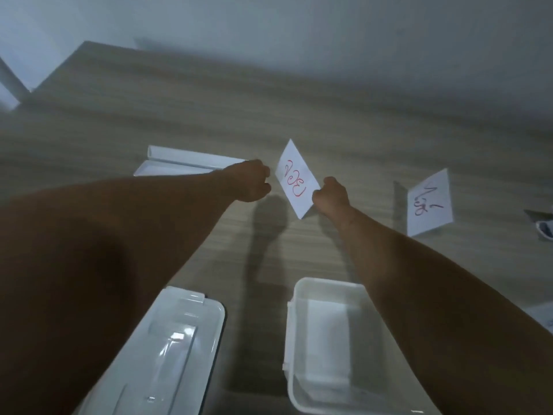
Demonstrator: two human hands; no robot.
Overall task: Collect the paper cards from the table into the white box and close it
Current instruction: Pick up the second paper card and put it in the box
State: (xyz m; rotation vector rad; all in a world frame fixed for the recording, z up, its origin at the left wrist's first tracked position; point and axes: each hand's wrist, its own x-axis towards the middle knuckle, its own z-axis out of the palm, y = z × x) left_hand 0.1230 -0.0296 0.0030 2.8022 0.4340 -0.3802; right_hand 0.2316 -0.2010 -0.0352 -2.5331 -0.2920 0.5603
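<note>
My right hand (330, 195) pinches the lower right edge of a white paper card (294, 178) with red writing, held tilted above the wooden table (299, 115). Just left of that card is my left hand (254, 181), fingers curled shut, with a small gap between them. A second card (429, 202) with red writing stands folded on the table to the right. The open white box (299, 301) sits near me at the lower right, with white paper lying flat inside. Its lid (167, 354) lies beside it at the lower left.
A long white folded object (182, 163) lies on the table behind my left forearm. At the right edge are a small dark-and-white item (544, 229) and a bit of paper (541, 319). A pale wall runs behind the table.
</note>
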